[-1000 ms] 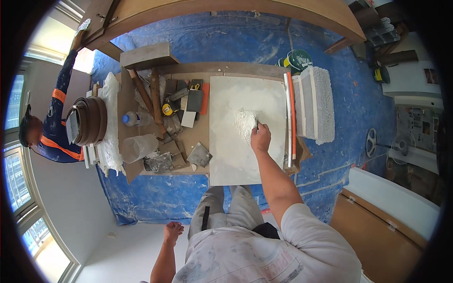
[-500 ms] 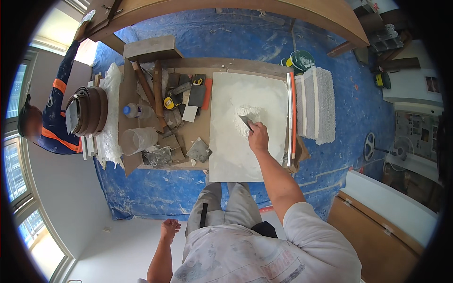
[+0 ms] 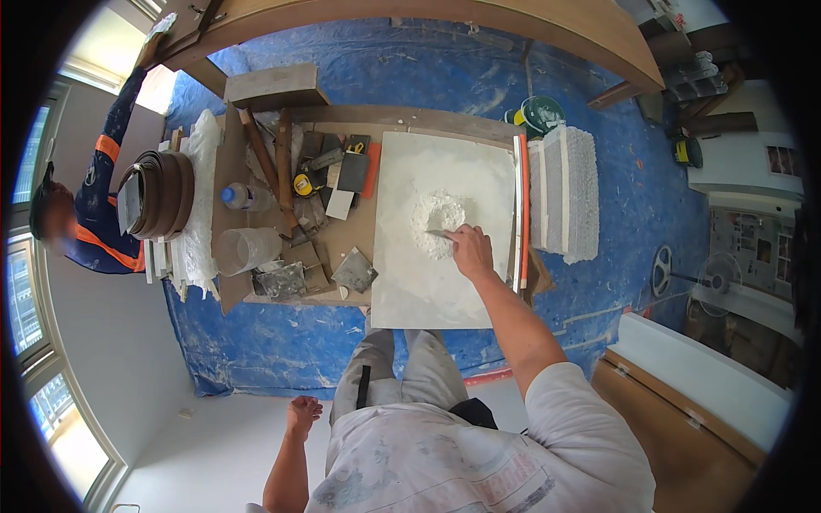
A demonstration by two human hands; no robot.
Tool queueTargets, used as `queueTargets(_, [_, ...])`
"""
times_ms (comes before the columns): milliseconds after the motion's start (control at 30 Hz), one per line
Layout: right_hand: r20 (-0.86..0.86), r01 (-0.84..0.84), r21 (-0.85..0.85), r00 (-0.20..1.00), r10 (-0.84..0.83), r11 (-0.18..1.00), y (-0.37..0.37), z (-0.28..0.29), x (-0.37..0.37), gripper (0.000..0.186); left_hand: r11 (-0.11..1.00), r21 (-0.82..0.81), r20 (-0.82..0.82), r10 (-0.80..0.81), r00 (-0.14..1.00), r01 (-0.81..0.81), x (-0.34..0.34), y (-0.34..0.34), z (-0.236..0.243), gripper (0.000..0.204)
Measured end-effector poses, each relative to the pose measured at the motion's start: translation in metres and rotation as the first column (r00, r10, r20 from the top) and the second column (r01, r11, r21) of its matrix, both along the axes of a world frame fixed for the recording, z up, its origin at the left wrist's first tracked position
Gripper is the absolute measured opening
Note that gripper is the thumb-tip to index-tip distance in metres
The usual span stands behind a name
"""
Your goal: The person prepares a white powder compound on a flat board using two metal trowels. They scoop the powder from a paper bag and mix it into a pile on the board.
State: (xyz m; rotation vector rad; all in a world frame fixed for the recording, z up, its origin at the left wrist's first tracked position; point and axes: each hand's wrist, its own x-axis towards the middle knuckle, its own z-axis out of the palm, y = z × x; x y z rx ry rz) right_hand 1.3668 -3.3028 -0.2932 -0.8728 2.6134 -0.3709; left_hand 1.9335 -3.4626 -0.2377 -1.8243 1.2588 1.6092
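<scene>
My right hand grips a putty knife, its blade seen nearly edge-on against a white powdery heap. The heap forms a rough ring around a pale, smooth hollow. Beneath it lies a large whitish board, dusted white over much of its surface. My left hand hangs low beside my left leg, away from the board, with its fingers curled and nothing seen in them.
Left of the board lie a yellow tape measure, a water bottle and a clear plastic tub. Foam-like blocks stand to the right, a green bucket behind them. At far left a person reaches toward wooden furniture.
The putty knife has turned from showing its blade's face to nearly edge-on, slightly nearer me. The heap now shows a ring with a hollow. My left hand stays low.
</scene>
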Motion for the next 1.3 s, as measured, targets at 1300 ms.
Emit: queueTargets(1300, [-0.074,0.611,-0.261,0.759,-0.647,0.747,-0.028,-0.049,0.005,0.021,0.994,0.044,0.004,0.099,0.995,-0.1,-0.005,0.008,0.002,0.019])
